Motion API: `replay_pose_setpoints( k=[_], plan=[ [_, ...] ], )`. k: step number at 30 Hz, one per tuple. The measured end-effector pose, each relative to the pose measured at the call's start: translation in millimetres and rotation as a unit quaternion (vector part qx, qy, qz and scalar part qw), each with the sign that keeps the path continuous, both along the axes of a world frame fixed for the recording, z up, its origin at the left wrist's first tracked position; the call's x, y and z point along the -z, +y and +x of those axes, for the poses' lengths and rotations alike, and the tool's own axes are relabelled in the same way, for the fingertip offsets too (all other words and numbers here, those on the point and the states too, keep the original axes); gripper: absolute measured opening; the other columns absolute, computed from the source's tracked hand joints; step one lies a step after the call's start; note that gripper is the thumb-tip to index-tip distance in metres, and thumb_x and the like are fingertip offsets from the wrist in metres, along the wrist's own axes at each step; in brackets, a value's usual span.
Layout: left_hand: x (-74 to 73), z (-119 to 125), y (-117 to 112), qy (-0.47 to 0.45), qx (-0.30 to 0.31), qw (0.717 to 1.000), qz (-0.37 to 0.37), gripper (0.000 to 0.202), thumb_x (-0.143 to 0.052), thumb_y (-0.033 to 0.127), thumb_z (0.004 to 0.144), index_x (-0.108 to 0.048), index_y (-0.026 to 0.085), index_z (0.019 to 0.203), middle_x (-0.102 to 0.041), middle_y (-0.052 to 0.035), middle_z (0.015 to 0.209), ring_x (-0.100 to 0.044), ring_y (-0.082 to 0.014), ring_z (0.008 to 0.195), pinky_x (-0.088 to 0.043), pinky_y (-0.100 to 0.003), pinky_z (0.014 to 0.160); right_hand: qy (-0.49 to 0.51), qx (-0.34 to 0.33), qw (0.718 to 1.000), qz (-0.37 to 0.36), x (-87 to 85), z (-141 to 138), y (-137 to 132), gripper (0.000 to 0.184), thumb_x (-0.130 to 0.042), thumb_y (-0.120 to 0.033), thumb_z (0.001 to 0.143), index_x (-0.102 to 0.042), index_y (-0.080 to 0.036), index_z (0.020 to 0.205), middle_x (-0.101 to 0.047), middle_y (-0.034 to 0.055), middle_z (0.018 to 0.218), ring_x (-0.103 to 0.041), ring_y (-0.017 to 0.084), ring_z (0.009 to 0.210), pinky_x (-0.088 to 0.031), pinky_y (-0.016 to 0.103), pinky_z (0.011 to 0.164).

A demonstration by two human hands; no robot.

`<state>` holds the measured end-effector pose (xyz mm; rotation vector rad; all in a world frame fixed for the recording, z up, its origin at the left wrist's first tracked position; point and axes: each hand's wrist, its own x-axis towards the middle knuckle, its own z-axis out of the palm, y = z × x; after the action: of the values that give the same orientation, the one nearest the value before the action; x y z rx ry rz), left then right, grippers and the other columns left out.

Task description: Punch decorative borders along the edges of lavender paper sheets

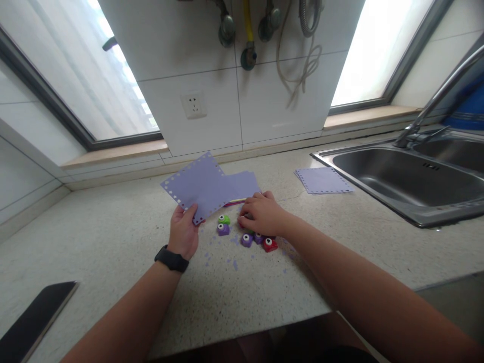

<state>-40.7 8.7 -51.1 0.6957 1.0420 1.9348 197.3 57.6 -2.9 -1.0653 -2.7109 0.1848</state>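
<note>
My left hand [185,227] pinches the lower corner of a purple paper sheet [198,186], tilted up off the counter, with small shapes punched along its edges. Curled over a cluster of small paper punches, my right hand [262,214] has its fingers closed around one that is mostly covered. In front of that hand sit a purple punch [247,240] and a red punch [269,245], with another purple one between them. A green punch [224,219] and a purple punch [223,230] lie between my hands. Behind them is a stack of coloured paper [242,185], purple on top.
More punched purple sheets [323,180] lie to the right, beside the steel sink [378,169] and its faucet [419,121]. Purple paper scraps [235,264] dot the counter [124,227]. A dark phone-like slab [36,317] rests at the lower left. Pipe valves and a socket [194,105] are on the tiled wall.
</note>
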Motion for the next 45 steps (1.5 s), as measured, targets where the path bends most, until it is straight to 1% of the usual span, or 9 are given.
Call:
replay_pose_setpoints(
  k=[4, 8, 11, 15, 24, 31, 35, 39, 45],
  plan=[
    [-0.8, 1, 0, -0.001, -0.001, 1.000, 0.004, 0.028, -0.085, 0.021, 0.076, -0.074, 0.022, 0.101, -0.079, 0.0001, 0.101, -0.071, -0.0121, 0.075, -0.057, -0.020, 0.058, 0.049, -0.024, 0.998, -0.012, -4.3, -1, -2, 0.028, -0.060, -0.040, 0.099, -0.081, -0.022, 0.099, -0.077, 0.0091, 0.102, -0.063, 0.030, 0.105, -0.033, 0.044, 0.092],
    [-3.0, 0, -1, -0.014, 0.000, 1.000, -0.010, 0.032, -0.085, 0.021, 0.075, -0.073, 0.025, 0.104, -0.077, 0.0022, 0.102, -0.070, -0.0115, 0.073, -0.054, -0.020, 0.054, 0.091, -0.108, 0.989, -0.045, -9.7, -6, -13, 0.027, -0.061, -0.041, 0.101, -0.080, -0.023, 0.111, -0.078, 0.0083, 0.113, -0.064, 0.029, 0.116, -0.038, 0.043, 0.097],
    [-4.0, -1, -1, -0.027, -0.001, 0.999, -0.017, 0.034, -0.085, 0.020, 0.074, -0.073, 0.027, 0.106, -0.076, 0.0036, 0.102, -0.070, -0.0113, 0.074, -0.053, -0.020, 0.055, 0.063, -0.158, 0.985, -0.008, -10.3, -11, -24, 0.036, -0.061, -0.049, 0.101, -0.076, -0.027, 0.126, -0.075, 0.0102, 0.128, -0.056, 0.035, 0.132, -0.036, 0.050, 0.104],
    [-3.9, -1, -1, -0.023, -0.001, 1.000, -0.014, 0.033, -0.085, 0.020, 0.075, -0.073, 0.027, 0.105, -0.077, 0.0025, 0.105, -0.070, -0.0117, 0.077, -0.053, -0.020, 0.057, 0.017, -0.180, 0.983, 0.027, -6.6, -17, -31, 0.051, -0.058, -0.058, 0.101, -0.070, -0.025, 0.139, -0.072, 0.0125, 0.131, -0.059, 0.037, 0.123, -0.036, 0.055, 0.105],
    [-2.2, 0, -1, -0.004, 0.007, 1.000, -0.011, 0.032, -0.086, 0.024, 0.074, -0.072, 0.024, 0.103, -0.077, 0.0027, 0.102, -0.069, -0.0109, 0.070, -0.051, -0.020, 0.051, 0.015, -0.182, 0.983, 0.029, -11.1, -15, -27, 0.029, -0.058, -0.038, 0.102, -0.078, -0.018, 0.110, -0.077, 0.0104, 0.100, -0.063, 0.030, 0.100, -0.042, 0.046, 0.094],
    [-0.4, 0, 0, 0.011, 0.007, 1.000, -0.007, 0.032, -0.087, 0.026, 0.074, -0.071, 0.023, 0.102, -0.078, 0.0016, 0.099, -0.068, -0.0109, 0.068, -0.050, -0.019, 0.051, 0.005, -0.151, 0.988, 0.026, -8.5, -17, -30, 0.029, -0.066, -0.039, 0.095, -0.077, -0.018, 0.111, -0.076, 0.0129, 0.109, -0.061, 0.033, 0.109, -0.040, 0.047, 0.099],
    [0.4, 2, 1, 0.023, 0.010, 1.000, 0.002, 0.030, -0.086, 0.026, 0.076, -0.072, 0.023, 0.102, -0.078, 0.0004, 0.100, -0.070, -0.0123, 0.076, -0.054, -0.021, 0.060, 0.007, -0.151, 0.988, 0.017, -10.2, -18, -30, 0.025, -0.069, -0.036, 0.091, -0.077, -0.020, 0.109, -0.076, 0.0115, 0.105, -0.059, 0.033, 0.111, -0.039, 0.048, 0.101],
    [0.4, 3, 1, 0.023, 0.009, 1.000, 0.010, 0.029, -0.085, 0.024, 0.077, -0.074, 0.023, 0.103, -0.078, -0.0007, 0.102, -0.072, -0.0138, 0.084, -0.058, -0.023, 0.070, 0.026, -0.154, 0.988, -0.018, -12.9, -17, -29, 0.021, -0.074, -0.035, 0.089, -0.074, -0.018, 0.102, -0.073, 0.0122, 0.101, -0.061, 0.032, 0.108, -0.042, 0.045, 0.100],
    [-2.0, 4, -1, 0.022, 0.009, 1.000, -0.001, 0.034, -0.088, 0.026, 0.072, -0.072, 0.021, 0.103, -0.078, 0.0005, 0.099, -0.067, -0.0112, 0.068, -0.052, -0.019, 0.051, 0.163, -0.132, 0.968, -0.141, -14.1, -10, -27, 0.019, -0.076, -0.033, 0.091, -0.063, -0.020, 0.098, -0.071, 0.0057, 0.096, -0.064, 0.020, 0.087, -0.047, 0.033, 0.079]
  ],
)
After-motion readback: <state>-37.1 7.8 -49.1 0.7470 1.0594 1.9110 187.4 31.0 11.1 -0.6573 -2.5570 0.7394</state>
